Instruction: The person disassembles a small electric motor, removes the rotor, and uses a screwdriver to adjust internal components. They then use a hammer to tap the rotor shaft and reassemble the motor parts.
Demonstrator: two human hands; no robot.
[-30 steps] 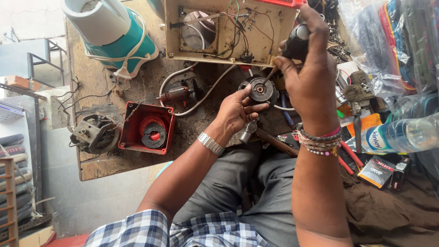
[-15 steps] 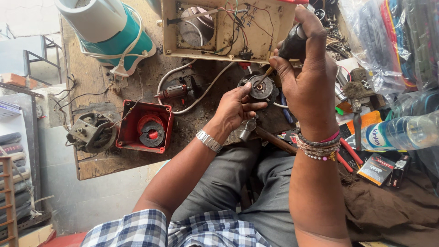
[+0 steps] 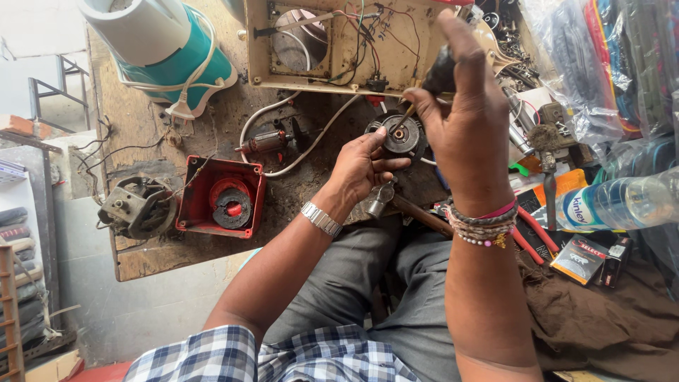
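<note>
My left hand [image 3: 364, 166] grips a round dark motor part [image 3: 400, 136] at the bench's front edge, fingers curled under it. My right hand [image 3: 463, 117] is closed on a black-handled screwdriver [image 3: 437, 78]; its shaft slants down and its tip touches the motor part's centre. A metal watch is on my left wrist and bead bracelets on the right. A small hammer [image 3: 382, 199] lies just below my left hand.
An open cream appliance housing [image 3: 339, 46] with loose wires lies behind the hands. A red square housing [image 3: 221, 197], a motor stator [image 3: 136, 207], an armature [image 3: 265, 143] and a teal-and-white mixer base [image 3: 166, 42] stand left. Pliers, a plastic bottle [image 3: 622, 201] and bags crowd the right.
The view has shifted slightly. Both hands stay on the motor part and screwdriver, and the right hand has turned a little on the handle.
</note>
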